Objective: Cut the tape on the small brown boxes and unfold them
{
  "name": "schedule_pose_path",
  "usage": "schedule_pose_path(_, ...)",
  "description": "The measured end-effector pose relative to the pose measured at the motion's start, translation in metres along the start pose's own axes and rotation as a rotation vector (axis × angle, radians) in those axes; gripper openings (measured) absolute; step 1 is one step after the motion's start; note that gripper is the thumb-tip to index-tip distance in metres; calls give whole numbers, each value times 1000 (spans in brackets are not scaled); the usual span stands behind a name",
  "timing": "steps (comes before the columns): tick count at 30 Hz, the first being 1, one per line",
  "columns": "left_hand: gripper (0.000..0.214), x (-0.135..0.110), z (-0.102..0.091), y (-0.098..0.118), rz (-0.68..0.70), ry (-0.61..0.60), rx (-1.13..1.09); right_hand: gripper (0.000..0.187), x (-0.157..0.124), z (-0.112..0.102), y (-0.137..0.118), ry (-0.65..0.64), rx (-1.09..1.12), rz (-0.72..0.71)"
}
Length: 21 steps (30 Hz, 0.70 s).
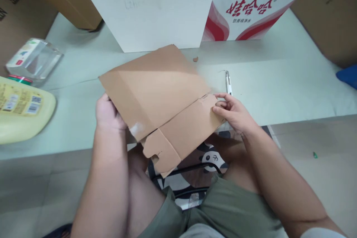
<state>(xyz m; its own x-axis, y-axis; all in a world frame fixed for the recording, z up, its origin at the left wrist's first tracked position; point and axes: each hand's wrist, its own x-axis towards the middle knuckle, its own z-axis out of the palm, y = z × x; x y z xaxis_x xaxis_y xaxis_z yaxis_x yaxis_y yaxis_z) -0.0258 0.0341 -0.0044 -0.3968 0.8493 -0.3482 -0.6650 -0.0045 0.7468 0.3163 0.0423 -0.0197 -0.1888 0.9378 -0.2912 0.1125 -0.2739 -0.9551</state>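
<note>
Carrying the things: a pale green tabletop, its near edge running beneath the cardboard.
White box: standing at the far side of the tabletop, its top out of view.
Red-and-white carton: right of the white box, marked with red lettering.
Brown box: left of the white box, partly cut off.
Cardboard: between the two hands, over the tabletop's near edge; a crease parts a wide panel from a narrow one, and a notched flap sits at the lower end.
Yellow bottle: at the left, well apart from the cardboard.
Right grip: narrow, thumb and fingers pinching the right end of the narrow panel.
Left grip: at the cardboard's left edge, fingers hidden behind it; cannot tell how far they close.
Clear bottle: just beyond the yellow bottle.
Utility knife: on the tabletop, just beyond the right grip.
Brown scrap: near the white box.
</note>
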Motion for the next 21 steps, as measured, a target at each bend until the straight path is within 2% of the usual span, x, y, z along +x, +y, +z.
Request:
schedule_pose_path(2,39,-7,5,4,-2,17,-41,61,1,1,0,56,16,-15)
schedule_pose_path(3,39,-9,7,4,6,19,-36,62,2,1,0,91,26,-27)
schedule_pose_path(6,10,-9,7,-1,53,65,16,64,2,0,-2,165,137,-97)
schedule_pose_path(8,13,-5,6,-8,89,125,-5,66,1,1,-3,141,251,-146)
schedule_pose_path(10,9,-2,6,-15,99,131,-51,64,-1,6,-1,41,283,-159)
schedule_pose_path(12,9,-3,10,-20,86,110,-60,58,-4,13,2,-63,216,-134)
schedule_pose_path(14,8,-6,14,-24,69,86,-32,56,-7,20,6,-83,161,-94)
schedule_pose_path(18,22,-12,18,-26,33,-78,-69,55,-9,29,5,81,248,-61)
schedule_pose_path(21,34,-12,17,-25,8,-141,-103,53,-14,20,-2,169,354,-86)
